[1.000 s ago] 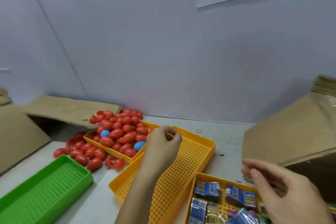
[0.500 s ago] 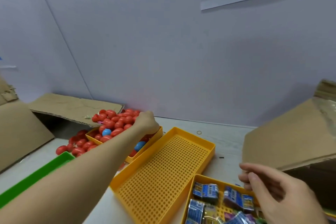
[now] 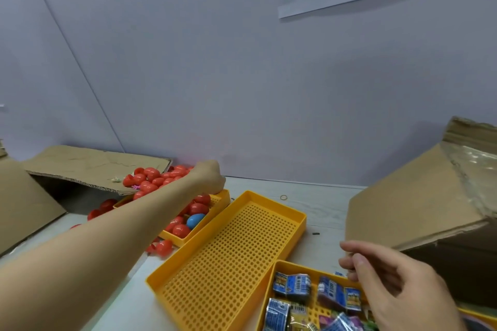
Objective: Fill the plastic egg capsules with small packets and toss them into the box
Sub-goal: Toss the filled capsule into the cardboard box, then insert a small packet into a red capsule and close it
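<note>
While I watch, left hand (image 3: 208,177) reaching into red egg capsules (image 3: 150,179) at tabletop's far-left edge, grip unclear, right hand (image 3: 398,282) loosely curled, holding nothing, above packets (image 3: 291,284), print unreadable

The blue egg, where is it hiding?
In the head view, the blue egg lies left of centre in the yellow tray of red eggs, among red eggs, just right of the outstretched left forearm.

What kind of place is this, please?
Probably a small packing workstation: perforated yellow trays on a table, a heap of red egg capsules, wrapped packets, and open cardboard boxes.
</note>
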Available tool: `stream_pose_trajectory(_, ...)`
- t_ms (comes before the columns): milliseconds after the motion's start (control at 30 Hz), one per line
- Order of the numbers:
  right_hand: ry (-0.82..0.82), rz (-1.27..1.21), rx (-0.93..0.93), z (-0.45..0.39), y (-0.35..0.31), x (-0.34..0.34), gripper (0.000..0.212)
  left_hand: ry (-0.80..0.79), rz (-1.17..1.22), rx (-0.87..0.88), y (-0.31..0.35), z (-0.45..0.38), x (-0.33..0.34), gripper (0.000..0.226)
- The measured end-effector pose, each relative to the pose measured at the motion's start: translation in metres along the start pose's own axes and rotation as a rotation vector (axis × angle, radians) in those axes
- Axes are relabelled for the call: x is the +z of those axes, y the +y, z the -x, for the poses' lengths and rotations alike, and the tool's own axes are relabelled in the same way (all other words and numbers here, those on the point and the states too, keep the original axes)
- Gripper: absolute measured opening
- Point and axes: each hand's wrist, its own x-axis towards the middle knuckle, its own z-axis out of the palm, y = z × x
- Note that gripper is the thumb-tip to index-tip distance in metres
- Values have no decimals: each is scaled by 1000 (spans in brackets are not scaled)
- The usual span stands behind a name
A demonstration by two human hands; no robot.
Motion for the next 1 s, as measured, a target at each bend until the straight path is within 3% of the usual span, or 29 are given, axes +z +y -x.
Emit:
stream_pose_trajectory(67, 5, 0, -9, 1, -1, 0, 30, 9, 87, 56, 13, 17, -12, 28)
stream_pose_trajectory(333, 32, -32, -31, 4, -5, 1, 27, -113, 1309, 188, 98, 127, -19, 34)
stream_pose_trajectory(533, 43, -119, -2, 4, -7, 0, 20, -305, 1978, 114, 121, 203, 4, 28)
stream_pose_trajectory(833, 121, -156, -38, 1, -2, 1, 15, -239, 2125, 1, 122, 215, 45, 11)
stream_pose_trajectory(1000, 157, -226, -5, -1, -2, 1, 6, -95, 1820, 242, 122, 215, 61, 25)
